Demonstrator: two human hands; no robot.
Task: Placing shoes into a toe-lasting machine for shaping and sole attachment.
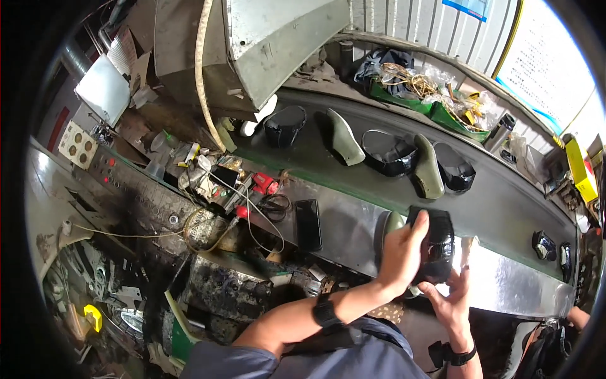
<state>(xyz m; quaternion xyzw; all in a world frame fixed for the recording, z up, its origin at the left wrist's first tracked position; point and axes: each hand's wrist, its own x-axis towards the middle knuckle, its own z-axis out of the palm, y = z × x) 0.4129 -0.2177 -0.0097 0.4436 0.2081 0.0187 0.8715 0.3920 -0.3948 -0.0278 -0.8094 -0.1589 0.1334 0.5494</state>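
In front of me my left hand (403,258) grips a black glossy shoe upper (437,249), thumb laid along its top edge. My right hand (451,302) closes on the lower end of the same upper from the right, its fingers partly hidden behind it. Just left of the upper, part of a green shoe last (395,222) shows beside my left hand; the hand covers the rest. On the dark belt (505,211) beyond lie several black uppers, one of them (456,168) at the right of a group, and green lasts such as this last (429,169).
A steel ledge (505,278) runs along the belt's near side, with a black phone (308,225) on it. Further left are a red tool (264,184), cables and a grimy machine (227,287). A grey metal housing (271,47) overhangs the belt. Green trays (435,112) of scraps line the back.
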